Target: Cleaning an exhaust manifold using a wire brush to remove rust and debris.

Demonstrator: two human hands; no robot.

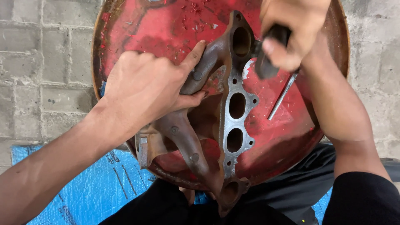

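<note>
A rusty cast exhaust manifold (233,125) with several oval ports lies on the red top of a steel drum (166,29). My left hand (146,87) grips one of the manifold's curved runners, thumb and forefinger wrapped round it. My right hand (291,29) is closed on the dark handle of a tool (268,62) held against the flange near the top port. A thin metal rod (283,96) slants down from under that hand; whether it belongs to the tool I cannot tell.
The drum top is chipped and rusty at its rim (98,62). Grey paving blocks (41,62) surround it. A blue sheet (96,187) lies on the ground at lower left. My dark trousers (283,200) press against the drum's near side.
</note>
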